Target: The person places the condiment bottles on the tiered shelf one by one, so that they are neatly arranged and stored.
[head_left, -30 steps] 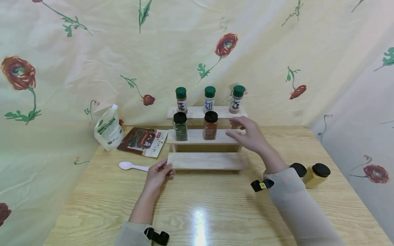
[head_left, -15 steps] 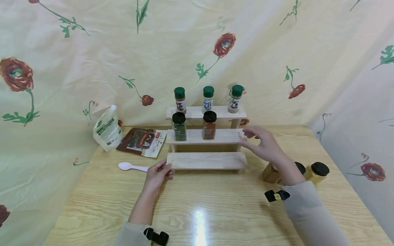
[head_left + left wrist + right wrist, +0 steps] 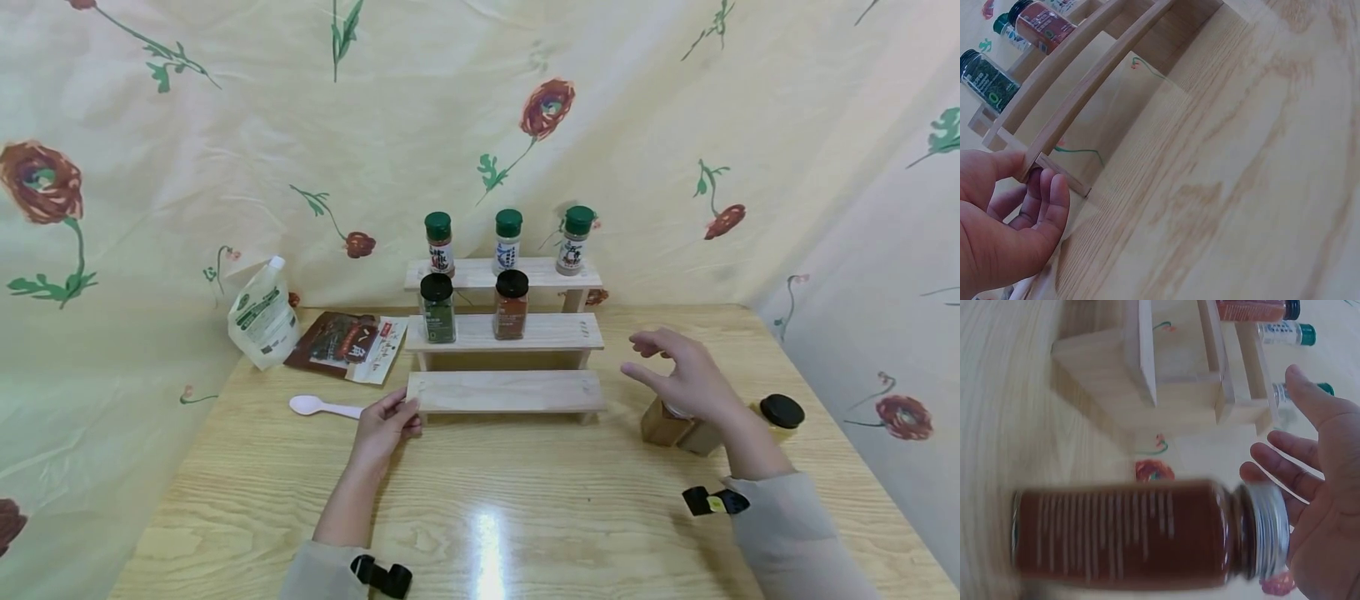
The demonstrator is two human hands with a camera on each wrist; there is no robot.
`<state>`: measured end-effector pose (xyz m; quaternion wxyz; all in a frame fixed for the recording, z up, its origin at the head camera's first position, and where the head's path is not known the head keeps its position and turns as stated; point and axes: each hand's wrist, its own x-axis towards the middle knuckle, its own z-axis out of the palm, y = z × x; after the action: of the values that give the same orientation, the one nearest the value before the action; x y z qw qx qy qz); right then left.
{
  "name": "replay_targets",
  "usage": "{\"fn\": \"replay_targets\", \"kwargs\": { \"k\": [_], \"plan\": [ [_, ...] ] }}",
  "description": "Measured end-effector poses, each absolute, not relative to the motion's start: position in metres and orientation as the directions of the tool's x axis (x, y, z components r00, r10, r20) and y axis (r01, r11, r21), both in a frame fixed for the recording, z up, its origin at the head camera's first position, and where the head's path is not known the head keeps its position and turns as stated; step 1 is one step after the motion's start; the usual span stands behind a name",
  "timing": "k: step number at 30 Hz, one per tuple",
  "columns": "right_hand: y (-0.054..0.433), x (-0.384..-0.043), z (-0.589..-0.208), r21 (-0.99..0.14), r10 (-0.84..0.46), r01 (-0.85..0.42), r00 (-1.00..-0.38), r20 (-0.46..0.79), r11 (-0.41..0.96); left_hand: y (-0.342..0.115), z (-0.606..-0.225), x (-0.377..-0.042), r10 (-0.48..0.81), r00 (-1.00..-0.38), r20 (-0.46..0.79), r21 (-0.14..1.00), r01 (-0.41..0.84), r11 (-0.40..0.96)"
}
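Note:
A three-tier wooden spice rack [image 3: 504, 392] stands mid-table. My left hand [image 3: 386, 429] grips the left end of its lowest shelf, thumb on top and fingers curled beneath, as the left wrist view shows. On the middle shelf are a black-lidded jar of green herbs [image 3: 438, 308] and one of reddish spice [image 3: 512, 306]. Three green-capped shakers [image 3: 507, 242] line the top shelf. My right hand [image 3: 686, 375] holds nothing, fingers apart, right of the rack. Close to it in the right wrist view is a silver-lidded jar of brown spice [image 3: 1122, 534].
Below the right hand stand square jars [image 3: 663, 425], partly hidden, with a black-lidded yellow jar [image 3: 780, 412] beside them. To the left lie a white spoon [image 3: 318, 407] and a brown packet [image 3: 348, 346]. A white spouted pouch [image 3: 264, 317] leans against the wall.
My right hand has moved right and toward me, away from the middle shelf to above the square jars. My left hand keeps its place on the rack.

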<state>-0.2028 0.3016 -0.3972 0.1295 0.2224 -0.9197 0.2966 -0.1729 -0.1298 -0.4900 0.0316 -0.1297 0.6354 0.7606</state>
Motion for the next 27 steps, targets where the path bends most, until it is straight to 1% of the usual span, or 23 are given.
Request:
{"fn": "replay_targets", "kwargs": {
  "k": [9, 18, 27],
  "plan": [
    [0.33, -0.186, -0.405, -0.465, -0.322, -0.471, -0.873, 0.366, 0.749, -0.131, -0.49, -0.173, -0.103, -0.965, -0.24, 0.959, -0.219, -0.179],
    [0.348, -0.171, -0.408, -0.399, -0.381, -0.504, -0.856, 0.349, 0.766, -0.131, -0.492, -0.173, -0.108, -0.965, -0.241, 0.96, -0.221, -0.17],
    [0.359, -0.165, -0.413, -0.416, -0.393, -0.465, -0.885, 0.249, 0.781, -0.13, -0.493, -0.174, -0.113, -0.965, -0.238, 0.961, -0.217, -0.172]
  ]
}}
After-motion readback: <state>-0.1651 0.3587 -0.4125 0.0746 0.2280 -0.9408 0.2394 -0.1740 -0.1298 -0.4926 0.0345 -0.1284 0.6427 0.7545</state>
